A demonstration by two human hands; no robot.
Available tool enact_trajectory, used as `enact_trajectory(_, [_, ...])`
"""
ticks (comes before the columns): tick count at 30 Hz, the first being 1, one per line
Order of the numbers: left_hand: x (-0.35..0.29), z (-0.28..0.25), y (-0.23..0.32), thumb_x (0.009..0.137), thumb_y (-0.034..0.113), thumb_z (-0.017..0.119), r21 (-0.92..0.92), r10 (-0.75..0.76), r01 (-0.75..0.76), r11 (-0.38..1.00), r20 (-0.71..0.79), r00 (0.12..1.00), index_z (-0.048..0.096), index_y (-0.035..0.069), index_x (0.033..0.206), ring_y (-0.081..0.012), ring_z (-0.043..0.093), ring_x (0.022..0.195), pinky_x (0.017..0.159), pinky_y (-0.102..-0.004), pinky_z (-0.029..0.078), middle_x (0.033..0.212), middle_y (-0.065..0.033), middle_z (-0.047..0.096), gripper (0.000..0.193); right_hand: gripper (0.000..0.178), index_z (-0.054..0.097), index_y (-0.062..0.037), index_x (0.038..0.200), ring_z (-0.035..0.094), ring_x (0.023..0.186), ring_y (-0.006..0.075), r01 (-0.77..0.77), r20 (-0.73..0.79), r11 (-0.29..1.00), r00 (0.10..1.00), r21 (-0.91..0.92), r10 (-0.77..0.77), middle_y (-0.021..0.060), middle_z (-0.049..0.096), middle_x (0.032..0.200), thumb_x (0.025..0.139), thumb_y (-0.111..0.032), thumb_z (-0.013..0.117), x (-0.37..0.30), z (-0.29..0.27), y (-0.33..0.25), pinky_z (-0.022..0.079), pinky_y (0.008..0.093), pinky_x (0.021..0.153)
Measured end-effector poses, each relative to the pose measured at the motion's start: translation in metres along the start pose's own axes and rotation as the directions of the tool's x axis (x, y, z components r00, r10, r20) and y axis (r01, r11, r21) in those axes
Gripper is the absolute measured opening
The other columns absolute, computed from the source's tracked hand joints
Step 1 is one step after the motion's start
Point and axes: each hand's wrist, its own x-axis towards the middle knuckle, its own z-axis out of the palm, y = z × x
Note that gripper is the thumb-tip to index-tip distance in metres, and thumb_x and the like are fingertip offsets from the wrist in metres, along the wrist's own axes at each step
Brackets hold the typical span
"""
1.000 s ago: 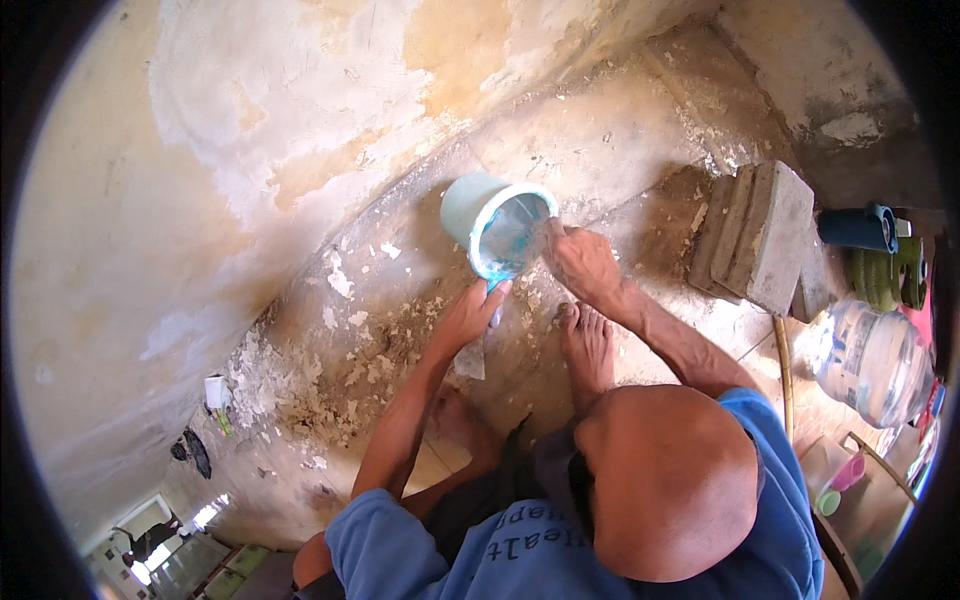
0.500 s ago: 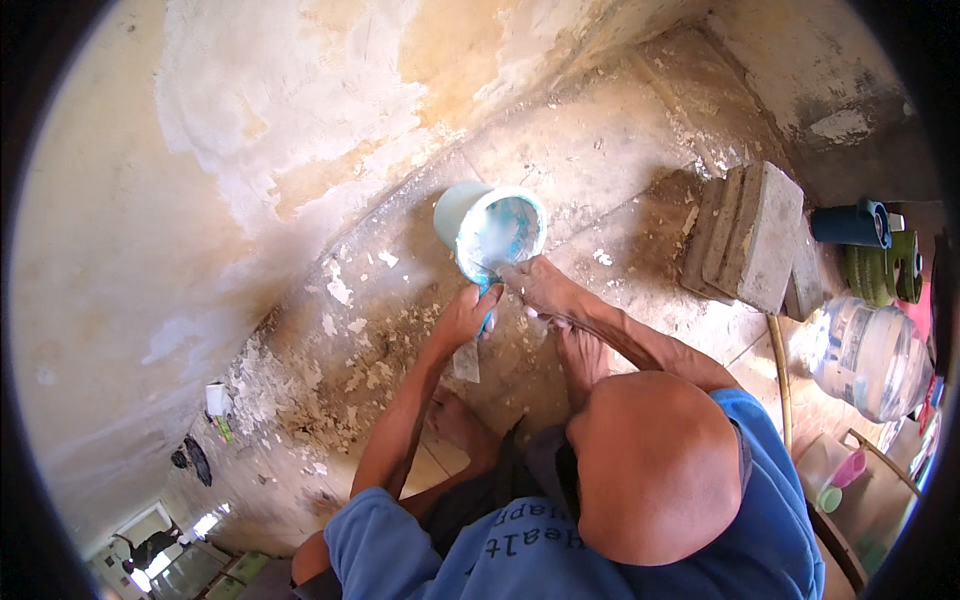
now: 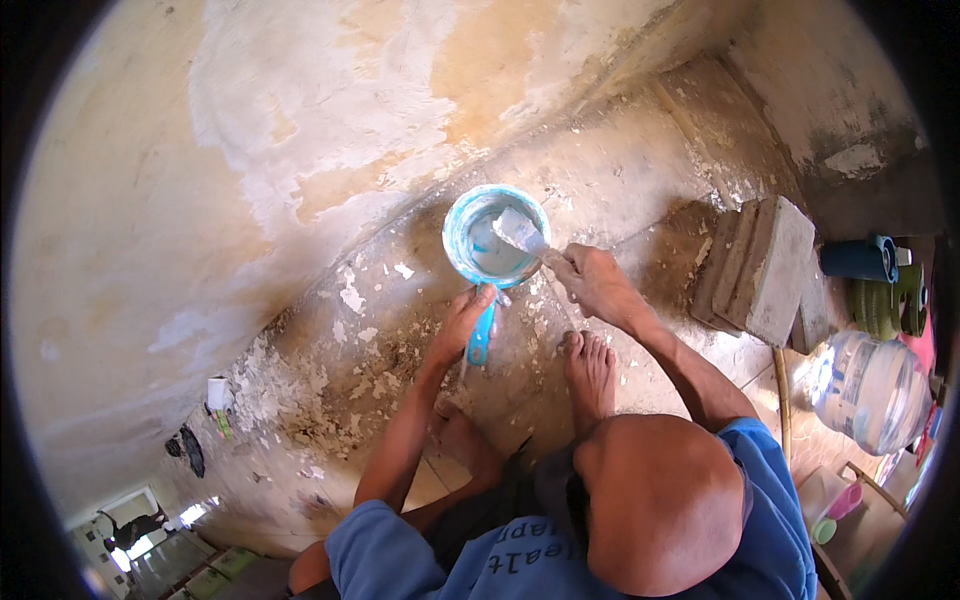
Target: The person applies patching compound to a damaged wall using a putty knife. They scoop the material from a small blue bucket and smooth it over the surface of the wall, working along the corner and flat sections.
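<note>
My left hand [image 3: 462, 322] is closed on the handle of a light-blue plastic dipper [image 3: 456, 262], holding it mouth upward above the floor. White paste smears the dipper's inner wall and covers part of its bottom. My right hand [image 3: 598, 284] grips the handle of a putty knife [image 3: 518, 231]. The knife's blade carries white paste and reaches over the rim into the dipper's mouth. How deep the blade sits in the dipper I cannot tell. Below the hands, my bare foot [image 3: 592, 372] rests on the floor.
A patchy, peeling wall [image 3: 330, 110] rises at the left and far side. Paint flakes [image 3: 352, 297] litter the floor. Stacked grey slabs [image 3: 765, 270] stand at right, near a blue jug [image 3: 858, 260] and a large clear water bottle [image 3: 872, 390]. A white cup [image 3: 218, 392] is at far left.
The dipper has turned from tilted on its side to mouth upward. My right hand has moved right and back from the rim, and the putty knife's blade now shows over the mouth.
</note>
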Motion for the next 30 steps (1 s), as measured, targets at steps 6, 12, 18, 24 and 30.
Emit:
enact_trajectory(6, [-0.016,-0.046,0.023,0.099,0.058,0.037,0.064,-0.158,0.160,0.985,-0.041,0.987,0.061,0.002,0.108,-0.0126,0.057,0.054,0.049,-0.0262,0.046,0.071,-0.0043,0.061,0.062,0.044,0.060,0.0050,0.083,0.059,0.055,0.0180,-0.112,0.136,0.987,0.986,0.119,0.095,0.0125,0.060,0.063,0.097,-0.036,0.055,-0.012,-0.012,-0.009,0.047,0.0360,0.053])
enact_trajectory(12, [-0.026,-0.117,-0.013,0.099,0.042,0.049,0.247,-0.099,0.142,0.959,-0.178,0.979,0.060,0.003,0.112,-0.0147,0.062,0.061,0.055,-0.0271,0.049,0.083,-0.0072,0.066,0.043,0.043,0.059,0.0025,0.080,0.054,0.052,0.0139,-0.113,0.118,0.978,0.989,0.177,0.093,0.0093,0.057,0.062,0.096,-0.037,0.056,-0.010,-0.005,-0.014,0.044,0.0330,0.049])
enact_trajectory(18, [-0.044,-0.067,-0.069,0.094,0.016,0.060,0.417,0.272,-0.182,0.891,-0.167,0.948,0.057,0.004,0.114,-0.0122,0.060,0.067,0.060,-0.0266,0.048,0.088,-0.0058,0.064,0.023,0.044,0.059,0.0000,0.079,0.049,0.048,0.0119,-0.216,0.183,0.912,0.970,0.348,0.160,0.0054,0.056,0.062,0.094,-0.041,0.059,-0.006,0.002,-0.010,0.038,0.0303,0.045])
enact_trajectory(24, [-0.016,-0.034,-0.063,0.103,0.035,0.044,-0.133,0.286,-0.333,0.933,-0.285,0.915,0.052,0.006,0.115,-0.0076,0.053,0.063,0.047,-0.0214,0.036,0.100,-0.0078,0.061,0.032,0.040,0.061,-0.0005,0.083,0.043,0.043,0.0084,-0.282,0.211,0.828,0.956,0.485,0.203,0.0025,0.053,0.060,0.094,-0.039,0.060,-0.007,0.008,-0.007,0.032,0.0260,0.040])
enact_trajectory(30, [0.008,-0.031,0.021,0.103,0.038,0.043,-0.144,0.398,-0.505,0.851,-0.452,0.798,0.055,0.001,0.118,-0.0068,0.051,0.057,0.040,-0.0188,0.028,0.093,-0.0066,0.062,0.042,0.034,0.061,0.0008,0.087,0.039,0.040,0.0063,-0.318,0.270,0.774,0.943,0.548,0.196,0.0017,0.053,0.060,0.096,-0.032,0.059,-0.020,0.018,0.002,0.031,0.0238,0.038])
